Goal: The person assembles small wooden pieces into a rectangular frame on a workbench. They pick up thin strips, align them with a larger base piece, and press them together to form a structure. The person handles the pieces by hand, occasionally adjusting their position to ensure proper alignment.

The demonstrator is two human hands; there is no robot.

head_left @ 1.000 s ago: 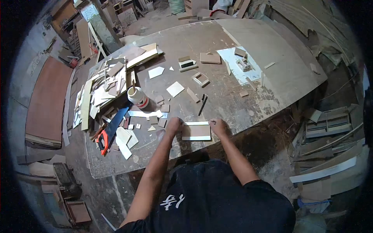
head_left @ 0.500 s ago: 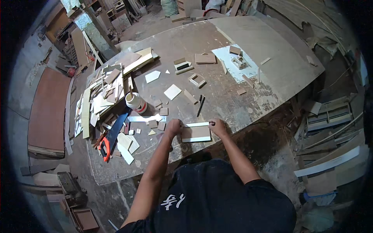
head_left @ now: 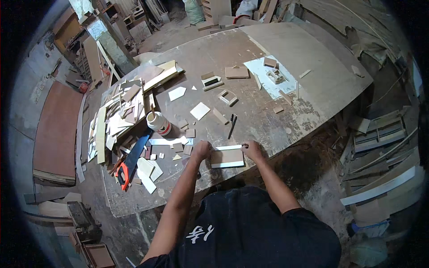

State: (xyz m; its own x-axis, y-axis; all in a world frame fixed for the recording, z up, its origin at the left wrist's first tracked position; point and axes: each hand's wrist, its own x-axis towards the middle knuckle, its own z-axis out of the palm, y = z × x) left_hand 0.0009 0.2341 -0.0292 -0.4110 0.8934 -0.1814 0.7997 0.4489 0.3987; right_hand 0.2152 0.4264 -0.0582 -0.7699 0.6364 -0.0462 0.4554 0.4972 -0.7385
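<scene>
Scuffed tabletop lies beneath a rectangular, white-edged panel.

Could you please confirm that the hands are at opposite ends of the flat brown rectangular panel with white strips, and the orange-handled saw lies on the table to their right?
Not quite: the head view shows the orange-handled, blue-bladed saw lying to the left of the left hand and right hand. The rest of your statement holds.
</scene>
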